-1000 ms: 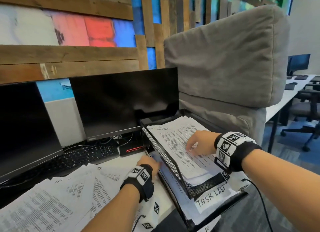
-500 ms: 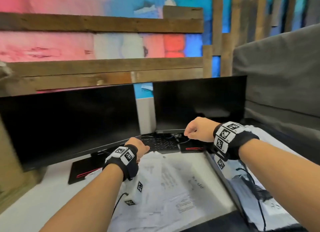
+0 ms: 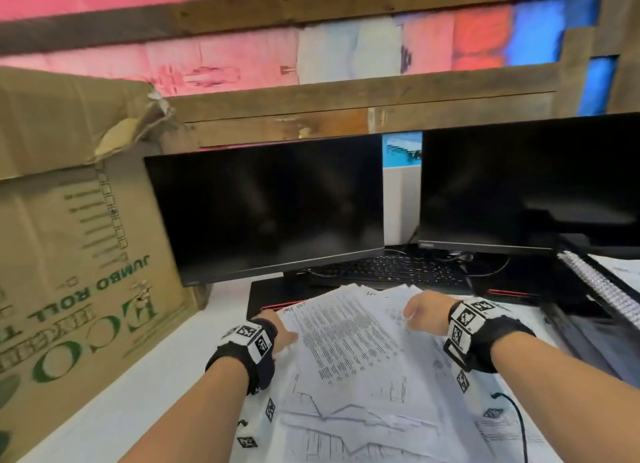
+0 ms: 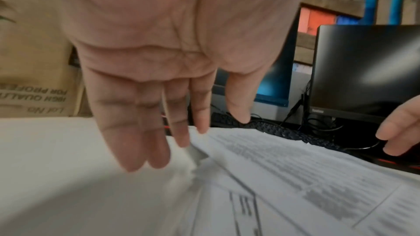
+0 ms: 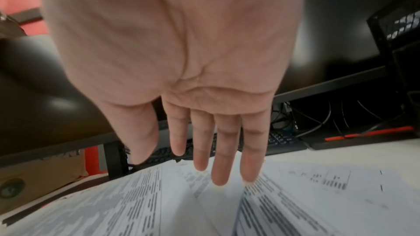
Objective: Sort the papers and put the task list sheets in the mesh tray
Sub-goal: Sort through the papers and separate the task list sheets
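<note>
**Both hands over the paper pile, tray barely in shot**

The loose papers (image 3: 349, 358) are spread over the white desk (image 3: 138, 393) in the middle of the head view, fanned out and overlapping. The top sheet's long axis runs roughly from 11 o'clock to 5 o'clock, with its printed lines crossing that. The pile's far edge pokes over the base of the left monitor (image 3: 270, 209) and sits just short of the keyboard (image 3: 391, 268).

The left hand (image 3: 277, 331) sits at the pile's 9 o'clock edge. Its fingers (image 4: 145, 132) are straight and relaxed, tips right at the sheet edge, holding nothing. The right hand (image 3: 424, 312) hangs over the 2 o'clock part of the pile. Its fingers (image 5: 222, 150) are also straight and loose, tips just above or touching the paper — can't tell which.

For open room, there's bare desk at 8 o'clock, between the pile and the big cardboard box (image 3: 76, 237). The box closes off the whole 9 o'clock side. The two dark monitors block 12 o'clock, including the right monitor (image 3: 530, 185).

The mesh tray (image 3: 602, 289) is at 3 o'clock, cut off by the frame edge — only its rim and a sliver of paper inside show. The text on the sheets is too blurred to read, so I can't tell which are task lists.
</note>
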Demonstrator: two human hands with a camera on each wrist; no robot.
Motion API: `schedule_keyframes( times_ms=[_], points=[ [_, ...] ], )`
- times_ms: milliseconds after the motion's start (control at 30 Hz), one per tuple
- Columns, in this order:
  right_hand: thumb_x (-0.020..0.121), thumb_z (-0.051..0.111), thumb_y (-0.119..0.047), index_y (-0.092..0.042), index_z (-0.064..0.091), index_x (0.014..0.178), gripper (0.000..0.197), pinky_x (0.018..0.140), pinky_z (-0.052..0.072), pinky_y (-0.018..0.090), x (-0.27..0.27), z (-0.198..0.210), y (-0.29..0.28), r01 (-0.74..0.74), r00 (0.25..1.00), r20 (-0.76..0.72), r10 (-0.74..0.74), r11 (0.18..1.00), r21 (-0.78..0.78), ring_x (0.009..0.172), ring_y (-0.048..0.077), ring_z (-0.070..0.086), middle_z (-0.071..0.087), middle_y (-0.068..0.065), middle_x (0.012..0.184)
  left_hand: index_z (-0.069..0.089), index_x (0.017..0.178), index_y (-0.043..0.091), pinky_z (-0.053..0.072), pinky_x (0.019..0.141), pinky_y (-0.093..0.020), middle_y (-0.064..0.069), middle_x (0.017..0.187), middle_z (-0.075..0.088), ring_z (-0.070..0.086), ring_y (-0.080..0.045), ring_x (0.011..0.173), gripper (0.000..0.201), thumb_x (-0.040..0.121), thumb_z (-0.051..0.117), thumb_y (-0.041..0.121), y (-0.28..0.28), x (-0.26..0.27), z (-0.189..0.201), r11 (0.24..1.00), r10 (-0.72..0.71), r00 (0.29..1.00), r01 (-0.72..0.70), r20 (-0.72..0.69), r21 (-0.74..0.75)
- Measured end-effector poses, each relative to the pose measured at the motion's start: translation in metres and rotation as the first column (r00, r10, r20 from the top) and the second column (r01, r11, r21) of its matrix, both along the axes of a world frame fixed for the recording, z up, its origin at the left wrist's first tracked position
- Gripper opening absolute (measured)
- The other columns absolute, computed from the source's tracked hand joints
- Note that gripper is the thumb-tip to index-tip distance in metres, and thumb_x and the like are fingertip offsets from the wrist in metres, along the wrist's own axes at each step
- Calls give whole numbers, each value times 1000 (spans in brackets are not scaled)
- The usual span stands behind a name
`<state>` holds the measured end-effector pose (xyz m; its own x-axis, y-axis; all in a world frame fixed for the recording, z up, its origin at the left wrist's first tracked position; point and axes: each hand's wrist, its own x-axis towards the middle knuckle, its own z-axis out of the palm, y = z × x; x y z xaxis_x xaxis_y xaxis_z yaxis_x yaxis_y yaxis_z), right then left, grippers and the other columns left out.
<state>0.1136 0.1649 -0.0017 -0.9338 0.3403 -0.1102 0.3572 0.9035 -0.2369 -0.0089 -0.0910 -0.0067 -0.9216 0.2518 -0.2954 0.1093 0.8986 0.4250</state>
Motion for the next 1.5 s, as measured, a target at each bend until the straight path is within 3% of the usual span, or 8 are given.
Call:
schedule_keyframes(
  times_ms=[267,467,633,800,900,1067,1300,1500],
  points=[
    [81,71,-40,-13,36,144,77,105,38,29,-23,-32,-1,137,985,132,-114,975,-177,130,21,44,42,4,145,54,120,16,48,82,-26,-3,108,60,59,-19,95,54,79,68,49,13,-20,-42,1000,-18,998,19,54,-16],
    [87,62,-15,-9,65,121,35,85,46,22,-28,-31,4,46,971,238,-20,994,-103,103,14,58,60,-1,111,62,97,10,54,74,-30,-6,91,64,62,-21,82,35,73,79,29,21,-41,-47,996,41,999,-42,19,75],
    [87,62,-21,-4,55,126,43,97,46,31,-24,-32,15,282,959,73,-274,952,-121,118,27,55,57,12,127,55,78,14,49,69,-28,-3,85,62,59,-16,76,18,79,72,8,15,-52,-53,969,59,996,-40,-72,243],
    [89,61,-24,-4,47,117,37,57,45,21,-25,-28,8,367,928,93,-361,841,-397,76,16,60,61,3,86,53,80,15,49,63,-26,1,80,58,55,-14,67,22,80,73,23,16,-45,-57,978,-55,998,52,9,200],
    [86,64,-35,-12,43,127,52,76,54,28,-26,-29,5,336,939,96,-331,817,-468,82,14,61,61,1,93,53,74,19,44,61,-23,5,72,52,50,-11,64,25,77,75,31,20,-40,-55,981,-91,996,87,16,171],
    [89,62,-32,-20,43,140,55,104,37,27,-23,-30,4,273,962,109,-250,880,-390,128,18,44,38,-1,145,61,112,19,49,70,-27,5,101,66,62,-14,87,55,64,84,32,23,-35,-49,982,-70,997,64,24,180],
    [90,60,-21,-8,43,136,51,97,41,26,-20,-35,4,333,943,106,-317,875,-351,125,23,48,47,9,138,56,96,19,45,67,-23,6,89,59,57,-12,83,36,71,81,17,30,-37,-46,957,-48,999,40,22,286],
    [82,67,-34,-25,38,140,65,95,42,24,-25,-41,10,260,965,87,-247,865,-428,121,17,50,45,-1,142,67,109,17,50,84,-28,0,108,67,62,-16,96,40,72,79,27,28,-33,-53,966,-144,989,135,24,219]
  ],
)
